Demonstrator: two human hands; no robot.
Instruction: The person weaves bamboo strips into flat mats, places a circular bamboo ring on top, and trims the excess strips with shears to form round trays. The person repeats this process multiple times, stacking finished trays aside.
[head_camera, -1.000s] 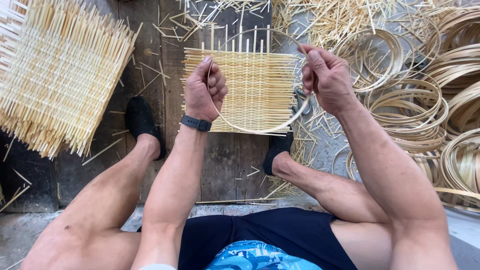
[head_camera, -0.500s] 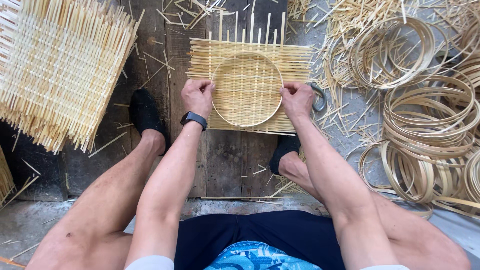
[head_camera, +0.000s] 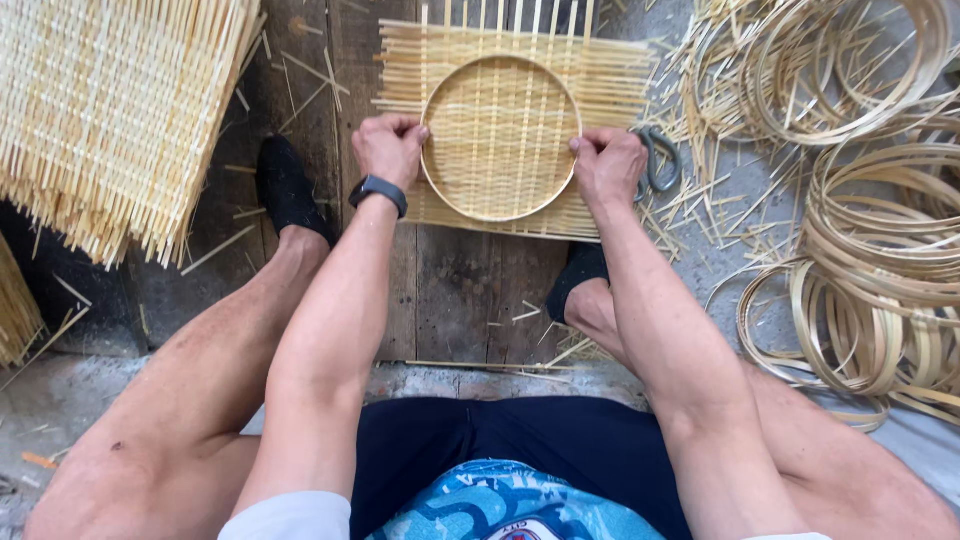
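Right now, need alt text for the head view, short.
Seen from above, a seated person's left hand and right hand press a round bamboo hoop onto a square woven bamboo mat on dark wooden boards. Scissors lie beside the right hand, loose hoops at right, stacked mats at left.

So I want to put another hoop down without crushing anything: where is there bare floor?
Bare dark wooden planks lie between the knees, below the square woven bamboo mat. Right of the mat it is crowded: grey scissors, loose splints, piled bamboo hoops.
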